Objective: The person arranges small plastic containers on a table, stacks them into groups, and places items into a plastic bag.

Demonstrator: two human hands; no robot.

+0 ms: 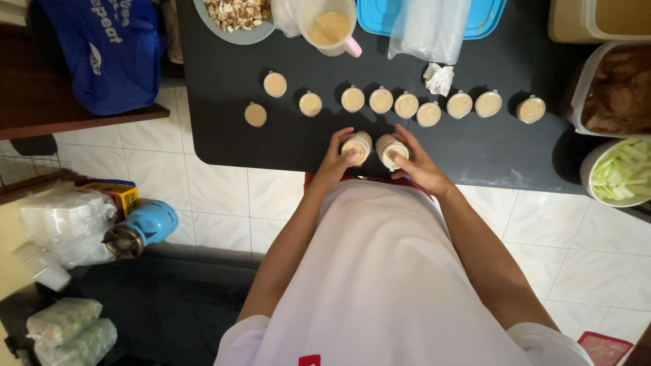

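Observation:
I look straight down at a black table (224, 129). My left hand (337, 160) grips a short stack of small round cups (357, 145) filled with a beige sauce, near the table's front edge. My right hand (416, 163) holds a second stack of the same cups (391, 148) right beside it. Beyond my hands, several single filled cups (406, 105) stand in a loose row across the table, with three more at the left (274, 84). A plastic jug of the same beige sauce (330, 27) stands at the back.
A grey plate of pale chopped pieces (237, 15), a blue tray (488, 17) with a clear plastic bag (428, 27) and a crumpled tissue (439, 78) sit at the back. Tubs of brown food (620, 88) and green strips (624, 173) stand right. A blue gas canister (142, 227) lies on the tiled floor.

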